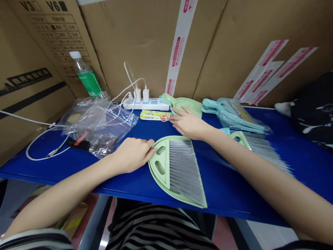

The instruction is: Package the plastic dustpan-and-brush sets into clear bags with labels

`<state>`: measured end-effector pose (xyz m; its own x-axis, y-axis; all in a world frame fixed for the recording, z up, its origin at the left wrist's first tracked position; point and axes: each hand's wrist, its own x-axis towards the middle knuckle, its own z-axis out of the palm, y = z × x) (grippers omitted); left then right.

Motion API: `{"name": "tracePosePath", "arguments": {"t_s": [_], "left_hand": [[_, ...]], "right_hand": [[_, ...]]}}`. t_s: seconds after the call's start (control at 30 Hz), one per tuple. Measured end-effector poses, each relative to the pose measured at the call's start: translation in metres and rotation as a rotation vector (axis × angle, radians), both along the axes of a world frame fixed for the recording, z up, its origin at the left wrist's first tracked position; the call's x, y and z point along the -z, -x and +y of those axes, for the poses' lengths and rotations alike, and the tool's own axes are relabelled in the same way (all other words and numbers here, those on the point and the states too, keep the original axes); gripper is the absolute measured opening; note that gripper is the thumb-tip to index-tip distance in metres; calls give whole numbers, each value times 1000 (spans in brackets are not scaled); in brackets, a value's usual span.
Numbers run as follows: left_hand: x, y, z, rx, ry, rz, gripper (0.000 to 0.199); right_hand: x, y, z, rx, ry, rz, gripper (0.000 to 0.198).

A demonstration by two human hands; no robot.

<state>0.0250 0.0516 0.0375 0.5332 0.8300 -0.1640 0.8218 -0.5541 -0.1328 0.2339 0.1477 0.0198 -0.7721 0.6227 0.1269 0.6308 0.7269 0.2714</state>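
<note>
My left hand (133, 155) is closed at the upper left end of a light green hand brush (163, 161), which lies nested in a matching dustpan (204, 202) near the table's front edge. Its grey bristles point to the right; the handles are hidden under my fingers. Stretched out farther back, my right hand (191, 124) is open with the fingers apart. Its fingertips are by the right end of some yellow-green printed cards (153, 115) and in front of a second green dustpan (194, 104). Whether they touch either, I cannot tell.
A white power strip (148, 105) with chargers and cables stands at the back. Plastic bags (96, 125) and a green-labelled bottle (88, 80) are at left. Right are a wrapped blue dustpan set (234, 113), another grey-bristled brush (267, 149) and a black bag (312, 107). Cardboard (145, 45) walls the back.
</note>
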Motion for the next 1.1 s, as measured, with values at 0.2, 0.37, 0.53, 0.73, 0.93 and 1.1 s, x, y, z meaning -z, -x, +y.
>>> {"name": "tracePosePath", "arguments": {"t_s": [0.2, 0.37, 0.53, 0.73, 0.93, 1.1], "left_hand": [[0, 0, 0, 0, 0, -3, 30], [-1, 0, 0, -14, 2, 4, 29], [-2, -1, 0, -15, 5, 11, 30], [-1, 0, 1, -13, -1, -2, 31], [0, 0, 1, -15, -5, 1, 31], [0, 0, 1, -15, -4, 10, 31]], "right_hand": [[-12, 2, 3, 3, -35, 58, 37], [-8, 11, 16, 15, -10, -18, 37], [-4, 16, 24, -27, -66, -88, 31], [-3, 16, 29, -72, -149, -116, 26], [-8, 14, 24, -92, -178, -103, 25], [-14, 12, 23, -107, -177, -92, 24]]}}
